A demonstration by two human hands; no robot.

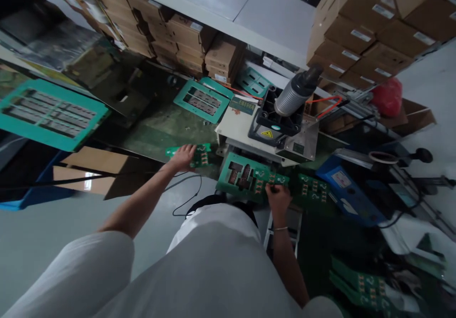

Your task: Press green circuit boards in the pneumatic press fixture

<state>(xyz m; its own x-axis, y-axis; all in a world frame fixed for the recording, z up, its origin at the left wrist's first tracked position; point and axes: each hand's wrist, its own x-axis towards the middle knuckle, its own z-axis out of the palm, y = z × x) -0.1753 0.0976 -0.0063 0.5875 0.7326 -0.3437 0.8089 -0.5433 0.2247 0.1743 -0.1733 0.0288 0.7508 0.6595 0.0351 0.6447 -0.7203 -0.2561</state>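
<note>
My left hand point(183, 158) is closed over a green circuit board point(204, 159) at the bench's front edge; its thumb is hard to make out. My right hand point(278, 197) pinches the near edge of another circuit board point(261, 185), which lies over the right part of a green fixture plate point(223, 178). Dark cutouts show in the plate's left half. Behind the plate stands a press machine point(242, 130) with a ribbed metal cylinder. More circuit boards point(313, 189) lie just right of my right hand.
Left on the bench is a teal tray point(46, 139) with slotted rows, and a smaller teal frame point(203, 116) lies farther back. A blue machine point(351, 189) stands to the right. Stacked boards point(366, 287) sit at the lower right. Cardboard boxes point(359, 33) are piled behind.
</note>
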